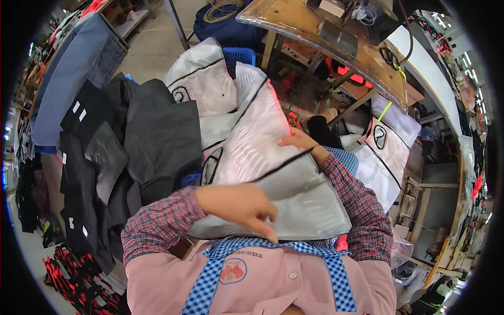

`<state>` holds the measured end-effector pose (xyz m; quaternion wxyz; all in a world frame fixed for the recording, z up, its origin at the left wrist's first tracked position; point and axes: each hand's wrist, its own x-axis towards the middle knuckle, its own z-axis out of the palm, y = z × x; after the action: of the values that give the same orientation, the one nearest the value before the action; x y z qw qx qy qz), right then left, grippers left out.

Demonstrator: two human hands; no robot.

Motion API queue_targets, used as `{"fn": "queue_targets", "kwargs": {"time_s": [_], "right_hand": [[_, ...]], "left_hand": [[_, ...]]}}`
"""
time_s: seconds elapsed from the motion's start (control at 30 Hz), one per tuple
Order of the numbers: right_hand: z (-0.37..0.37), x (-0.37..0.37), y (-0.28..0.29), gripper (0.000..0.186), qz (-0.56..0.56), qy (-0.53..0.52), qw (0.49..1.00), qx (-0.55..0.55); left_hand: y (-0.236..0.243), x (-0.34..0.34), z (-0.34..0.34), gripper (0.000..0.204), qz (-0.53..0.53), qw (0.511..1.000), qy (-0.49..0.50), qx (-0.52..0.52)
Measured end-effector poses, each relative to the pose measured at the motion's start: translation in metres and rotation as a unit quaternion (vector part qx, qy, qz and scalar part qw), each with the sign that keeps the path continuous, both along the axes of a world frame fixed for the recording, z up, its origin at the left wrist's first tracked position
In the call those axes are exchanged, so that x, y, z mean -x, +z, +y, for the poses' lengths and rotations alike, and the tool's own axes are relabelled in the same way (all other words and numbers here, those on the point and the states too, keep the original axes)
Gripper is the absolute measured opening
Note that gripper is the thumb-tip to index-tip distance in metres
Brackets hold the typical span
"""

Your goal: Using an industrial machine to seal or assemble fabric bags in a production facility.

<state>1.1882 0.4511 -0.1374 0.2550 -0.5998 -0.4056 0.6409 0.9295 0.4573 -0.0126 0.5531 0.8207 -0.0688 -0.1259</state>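
Observation:
A pale grey and pink fabric panel [247, 152] with black binding and a small black loop lies across my lap. My right hand [296, 140] pinches its pink right edge. My left hand [244, 210], slightly blurred, hovers over the grey lower part of that panel, index finger pointing down and the others loosely bent, holding nothing visible. Behind lie similar pale pieces [202, 73]. To my left is a pile of black cut pieces [157, 136]; to my right, more white panels [380, 165] hang with a yellow strip on one.
A wooden machine table [294, 29] spans the upper right, with a blue plastic crate [239, 55] and navy bag [220, 26] beside it. A grey-blue draped bench [73, 68] stands at far left. Red and black pieces [68, 278] are heaped at lower left. A blurred person [470, 92] is at far right.

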Motion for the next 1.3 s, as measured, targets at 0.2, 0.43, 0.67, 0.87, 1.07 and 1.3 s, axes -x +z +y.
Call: {"fn": "queue_targets", "kwargs": {"time_s": [0.2,0.43,0.67,0.87,1.07,1.3], "right_hand": [[-0.03,0.032,0.111,0.033,0.169,0.189,0.96,-0.118],[-0.047,0.07,0.182,0.017,0.047,0.414,0.831,-0.367],[-0.08,0.082,0.195,0.021,0.095,0.431,0.762,-0.475],[-0.091,0.04,0.211,0.025,0.024,0.261,0.806,-0.53],[-0.05,-0.073,0.212,0.036,-0.146,-0.199,0.856,-0.455],[0.021,-0.137,0.199,0.041,-0.207,-0.183,0.875,-0.397]], "left_hand": [[0.021,0.008,0.095,0.025,-0.157,0.796,0.553,-0.19],[0.004,-0.025,0.153,0.038,-0.165,0.841,0.498,-0.131],[-0.012,-0.081,0.08,0.017,-0.096,0.951,0.29,-0.05],[0.017,-0.096,0.083,0.016,-0.135,0.899,0.377,-0.175],[0.065,-0.129,0.116,0.016,-0.247,0.833,0.411,-0.277],[0.074,-0.191,0.158,0.017,-0.295,0.793,0.395,-0.357]]}}
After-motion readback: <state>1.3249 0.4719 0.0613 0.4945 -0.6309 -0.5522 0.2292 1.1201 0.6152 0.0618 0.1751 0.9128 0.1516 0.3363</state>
